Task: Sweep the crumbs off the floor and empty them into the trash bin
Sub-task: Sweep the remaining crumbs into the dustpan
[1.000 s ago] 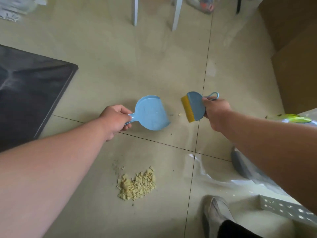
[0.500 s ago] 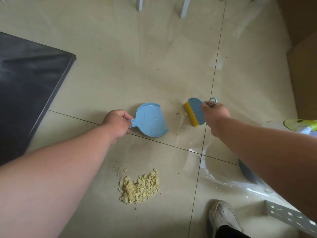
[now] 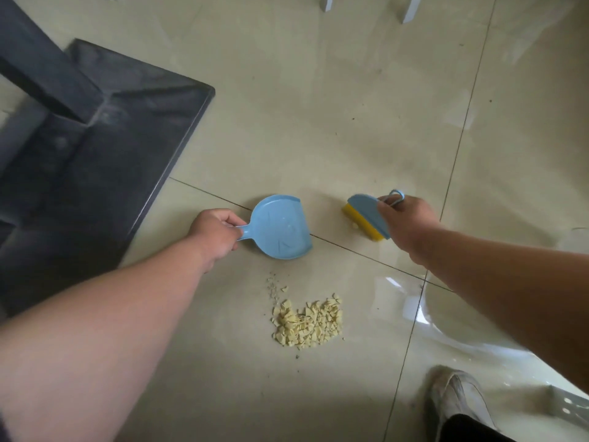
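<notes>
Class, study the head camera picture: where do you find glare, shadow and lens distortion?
Head view: glare streaks the glossy floor tiles under the right forearm; shadow darkens the bottom edge near the shoe; wide-angle distortion curves the grout lines and swells the forearms; crumbs and dustpan stay sharp.

The floor [image 3: 318,106] is made of large glossy beige tiles with thin dark joints. A dark grey stand base [image 3: 105,148] lies on it at the left. Two white furniture legs [image 3: 409,8] stand at the top edge. Soft light reflects on the tiles at the right.
</notes>
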Motion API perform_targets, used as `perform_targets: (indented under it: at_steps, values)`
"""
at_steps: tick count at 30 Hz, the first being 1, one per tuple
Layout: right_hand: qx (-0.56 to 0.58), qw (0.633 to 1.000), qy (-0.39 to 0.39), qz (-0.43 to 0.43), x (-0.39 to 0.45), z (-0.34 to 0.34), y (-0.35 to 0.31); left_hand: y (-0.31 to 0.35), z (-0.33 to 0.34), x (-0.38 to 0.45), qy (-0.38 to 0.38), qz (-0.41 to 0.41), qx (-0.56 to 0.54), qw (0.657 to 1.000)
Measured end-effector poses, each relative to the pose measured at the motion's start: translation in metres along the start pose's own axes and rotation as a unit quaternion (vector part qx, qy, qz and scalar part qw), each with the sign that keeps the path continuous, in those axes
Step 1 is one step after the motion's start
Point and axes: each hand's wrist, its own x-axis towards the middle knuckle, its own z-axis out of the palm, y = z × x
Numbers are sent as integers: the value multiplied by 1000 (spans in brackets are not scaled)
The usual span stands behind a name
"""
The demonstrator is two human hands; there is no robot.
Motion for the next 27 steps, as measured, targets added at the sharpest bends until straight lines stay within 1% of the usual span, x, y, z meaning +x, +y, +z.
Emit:
perform_targets:
  at_steps: [8,13,20,23,27]
  values:
    - [-55,996,-45,-44,-43,37,1,-70,-33,-25,35,-38,-41,998]
    - [-82,990,-79,-82,-70,58,-1,-87,-38,-42,39,-46,-90,994]
    - [-98,983,-135,-75,-107,86,3,-108,-58,-53,34,-44,-156,986]
    - [-88,985,-123,-83,-108,91,-10,-115,-74,-50,14,-37,-161,986]
    - [-91,985,-93,-115,-92,99,-37,-130,-102,-43,-14,-36,-121,992]
